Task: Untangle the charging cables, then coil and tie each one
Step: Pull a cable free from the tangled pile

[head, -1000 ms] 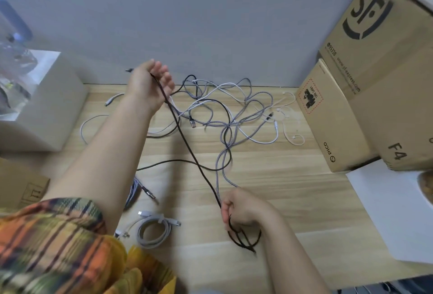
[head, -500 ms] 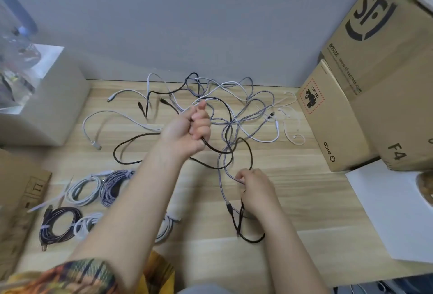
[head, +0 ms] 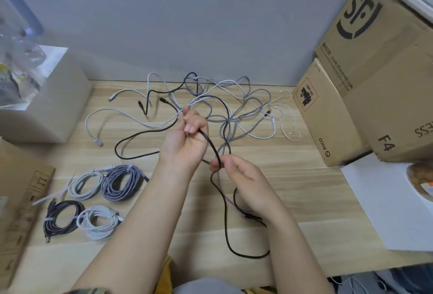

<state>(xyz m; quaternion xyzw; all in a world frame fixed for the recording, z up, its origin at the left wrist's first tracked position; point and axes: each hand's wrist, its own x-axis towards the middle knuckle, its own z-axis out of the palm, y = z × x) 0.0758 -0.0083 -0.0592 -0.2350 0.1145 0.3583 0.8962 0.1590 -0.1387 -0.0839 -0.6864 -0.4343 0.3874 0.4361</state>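
Observation:
A tangle of grey, white and black charging cables lies at the back of the wooden table. My left hand is raised over the table's middle, its fingers curled round a black cable. Just right of it and nearer me, my right hand pinches the same black cable, which loops down under that wrist to the table's front. Another stretch of black cable curves away to the left.
Several coiled, tied cables lie front left: a white one, a grey braided one, a black one and another white one. Cardboard boxes stand on the right, a pale box back left, white paper front right.
My left hand came back from the far left toward the middle, drawing the black cable in. My right hand rose and moved up to meet it, with more cable looped below.

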